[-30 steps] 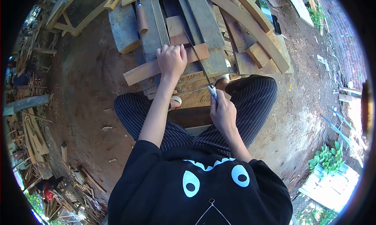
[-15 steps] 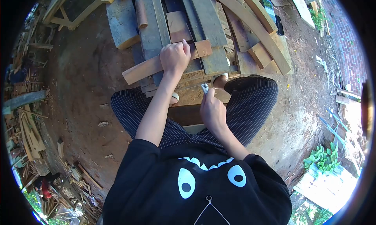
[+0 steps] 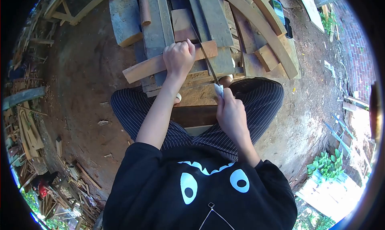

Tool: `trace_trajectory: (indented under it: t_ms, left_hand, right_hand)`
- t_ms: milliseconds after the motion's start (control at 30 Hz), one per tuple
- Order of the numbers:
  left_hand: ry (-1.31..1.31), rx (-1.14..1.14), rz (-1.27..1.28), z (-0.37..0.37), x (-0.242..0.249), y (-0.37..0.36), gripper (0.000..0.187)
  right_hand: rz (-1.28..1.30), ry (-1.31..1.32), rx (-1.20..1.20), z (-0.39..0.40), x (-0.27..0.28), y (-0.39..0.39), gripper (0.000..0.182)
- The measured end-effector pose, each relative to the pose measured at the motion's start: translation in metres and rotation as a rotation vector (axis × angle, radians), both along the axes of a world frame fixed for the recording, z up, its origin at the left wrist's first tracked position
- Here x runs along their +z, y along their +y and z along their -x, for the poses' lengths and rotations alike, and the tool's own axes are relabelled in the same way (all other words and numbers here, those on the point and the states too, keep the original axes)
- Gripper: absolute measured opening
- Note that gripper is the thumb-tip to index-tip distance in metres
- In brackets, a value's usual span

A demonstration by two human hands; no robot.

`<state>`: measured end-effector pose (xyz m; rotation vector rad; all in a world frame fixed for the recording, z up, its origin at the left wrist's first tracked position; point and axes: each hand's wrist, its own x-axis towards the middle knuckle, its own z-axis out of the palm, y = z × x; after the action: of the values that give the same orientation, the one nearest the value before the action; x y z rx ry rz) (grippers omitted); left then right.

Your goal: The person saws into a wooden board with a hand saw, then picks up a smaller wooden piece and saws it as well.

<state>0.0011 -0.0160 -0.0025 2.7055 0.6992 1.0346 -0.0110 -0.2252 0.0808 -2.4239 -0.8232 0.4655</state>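
Note:
My left hand (image 3: 179, 58) is closed over a short wooden bar (image 3: 146, 68), pressing it down on the bench planks. The bar lies at a slant, its right end sticking out past my knuckles. Across that right part runs the long, narrow dark blade of a hand saw (image 3: 209, 63), just right of my left hand. My right hand (image 3: 232, 113) is wrapped around the saw's handle, whose pale, whitish top shows above my fingers. The blade's far end overlaps the dark planks beyond the bar.
A wooden-handled chisel (image 3: 145, 13) lies on the planks at upper left. Curved wooden pieces (image 3: 268, 31) and a small block (image 3: 266, 57) rest on the right side of the bench. My knees flank its near edge. Scrap wood (image 3: 30, 134) is piled at far left.
My right hand has moved right and slightly down with the saw, whose blade now shows its face instead of a thin line. My left hand keeps its hold on the bar.

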Motion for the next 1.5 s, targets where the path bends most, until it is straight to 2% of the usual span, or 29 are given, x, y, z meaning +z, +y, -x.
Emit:
trace_trajectory:
  t_ms: [133, 200, 300, 400, 500, 600, 800, 900, 1100, 1200, 1300, 1500]
  left_hand:
    - [-0.027, 0.009, -0.143, 0.004, 0.004, -0.005, 0.027]
    - [-0.034, -0.002, -0.188, 0.009, 0.007, -0.009, 0.024]
    - [-0.027, 0.008, -0.174, 0.013, 0.009, -0.009, 0.024]
    - [0.066, -0.104, -0.103, 0.025, 0.019, -0.013, 0.024]
    - [0.209, -0.15, 0.054, 0.04, 0.027, -0.021, 0.021]
    - [0.309, -0.211, 0.09, 0.04, 0.029, -0.02, 0.017]
    - [0.341, -0.271, 0.067, 0.037, 0.03, -0.019, 0.013]
    - [0.368, -0.253, 0.038, 0.039, 0.024, -0.02, 0.01]
    - [0.414, -0.193, -0.181, 0.042, 0.016, -0.029, 0.004]
    - [0.296, -0.095, -0.384, 0.042, 0.002, -0.035, 0.003]
    - [0.324, -0.078, -0.436, 0.041, -0.003, -0.035, 0.007]
    - [0.344, -0.031, -0.38, 0.042, -0.001, -0.042, 0.006]
  right_hand:
    - [0.022, 0.05, -0.048, -0.004, 0.037, -0.01, 0.013]
    - [0.024, 0.021, -0.051, 0.0, 0.037, -0.013, 0.013]
    - [0.05, -0.098, -0.101, 0.01, 0.026, -0.005, 0.013]
    - [0.068, -0.048, -0.118, 0.01, 0.014, -0.011, 0.008]
    - [0.002, -0.048, -0.022, 0.008, 0.015, -0.021, 0.013]
    - [0.031, -0.052, 0.019, 0.01, 0.024, -0.03, 0.014]
    - [0.068, -0.067, 0.03, 0.017, 0.009, -0.031, 0.015]
    - [0.071, -0.054, 0.038, 0.023, 0.003, -0.029, 0.015]
    - [0.05, -0.032, 0.079, 0.015, -0.003, -0.043, 0.015]
    - [0.068, 0.022, 0.072, 0.012, -0.002, -0.052, 0.011]
    - [0.079, 0.013, 0.062, 0.02, -0.007, -0.054, 0.011]
    - [0.14, 0.03, -0.012, 0.034, 0.001, -0.049, 0.01]
